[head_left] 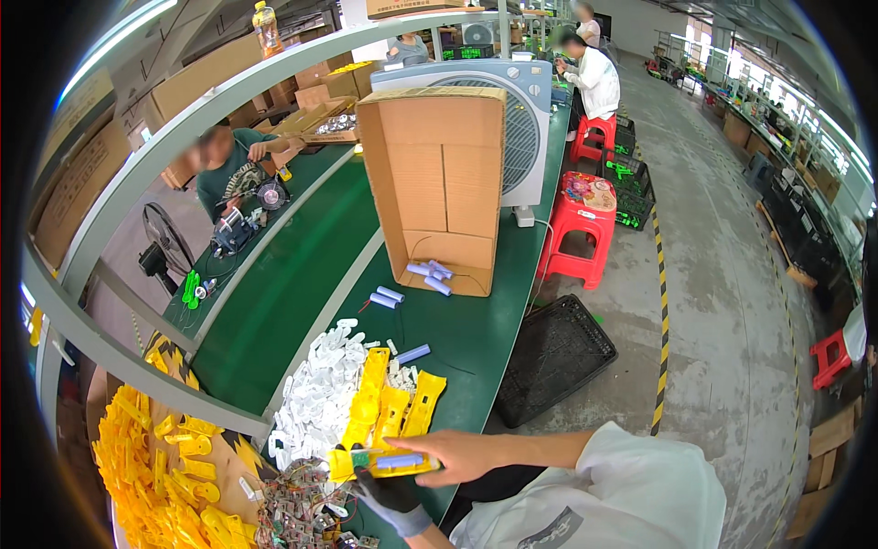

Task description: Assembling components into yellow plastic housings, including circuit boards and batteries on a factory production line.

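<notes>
A yellow plastic casing (343,468) lies across my hands at the table's near edge. Inside it sit a lavender battery cell (400,461) and a small green circuit board (359,458). My left hand (391,495), in a black and grey glove, holds the casing from below. My bare right hand (460,455) grips its right end, the index finger stretched along the top edge and the thumb below. Just beyond my hands, several yellow casings (368,393) lie side by side. A loose lavender cell (413,354) rests behind them.
White plastic parts (315,389) are heaped left of the casings. Wired small parts (302,508) and a pile of yellow pieces (137,457) lie nearer left. An upright cardboard box (430,174) holds cells before a fan (526,128). A black crate (558,361) stands right; a co-worker (233,169) sits across.
</notes>
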A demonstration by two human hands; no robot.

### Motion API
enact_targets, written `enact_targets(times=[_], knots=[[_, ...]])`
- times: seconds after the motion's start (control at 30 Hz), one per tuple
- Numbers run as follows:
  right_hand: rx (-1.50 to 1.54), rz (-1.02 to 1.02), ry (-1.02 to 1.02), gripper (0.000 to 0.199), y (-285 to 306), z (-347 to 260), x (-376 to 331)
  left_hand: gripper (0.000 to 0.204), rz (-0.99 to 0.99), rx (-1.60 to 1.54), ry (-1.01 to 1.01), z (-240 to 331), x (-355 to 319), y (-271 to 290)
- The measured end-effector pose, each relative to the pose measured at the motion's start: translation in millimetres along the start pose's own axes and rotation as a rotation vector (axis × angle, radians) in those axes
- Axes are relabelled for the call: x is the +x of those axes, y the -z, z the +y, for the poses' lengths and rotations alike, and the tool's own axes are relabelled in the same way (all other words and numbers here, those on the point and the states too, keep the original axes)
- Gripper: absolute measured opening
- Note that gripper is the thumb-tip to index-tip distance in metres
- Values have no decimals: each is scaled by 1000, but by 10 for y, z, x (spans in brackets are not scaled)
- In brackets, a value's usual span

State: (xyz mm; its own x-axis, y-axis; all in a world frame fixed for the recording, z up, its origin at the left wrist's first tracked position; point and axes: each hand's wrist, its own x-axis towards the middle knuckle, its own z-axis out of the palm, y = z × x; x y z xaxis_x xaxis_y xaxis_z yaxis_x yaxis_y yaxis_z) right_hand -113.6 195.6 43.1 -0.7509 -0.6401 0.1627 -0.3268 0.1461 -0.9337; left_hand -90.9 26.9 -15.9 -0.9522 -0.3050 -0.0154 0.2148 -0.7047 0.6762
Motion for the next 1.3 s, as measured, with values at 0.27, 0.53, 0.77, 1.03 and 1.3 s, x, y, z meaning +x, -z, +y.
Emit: enact_targets(times=[0.27,0.53,0.77,1.03,1.3], knots=[[-376,117,-14,61,535,-62,1150,56,0,209,-14,138,-91,-137],[-736,434,-62,42,739,609,4047,52,-251,1214,-118,373,-554,260],[-792,575,-258,39,657,1566,4968,58,-322,1472,-160,277,-714,505],[-992,409,-376,53,637,1328,4741,55,-351,1440,-111,439,-609,388],[-914,-140,-132,26,769,279,3353,53,-272,1372,-230,515,-701,540]])
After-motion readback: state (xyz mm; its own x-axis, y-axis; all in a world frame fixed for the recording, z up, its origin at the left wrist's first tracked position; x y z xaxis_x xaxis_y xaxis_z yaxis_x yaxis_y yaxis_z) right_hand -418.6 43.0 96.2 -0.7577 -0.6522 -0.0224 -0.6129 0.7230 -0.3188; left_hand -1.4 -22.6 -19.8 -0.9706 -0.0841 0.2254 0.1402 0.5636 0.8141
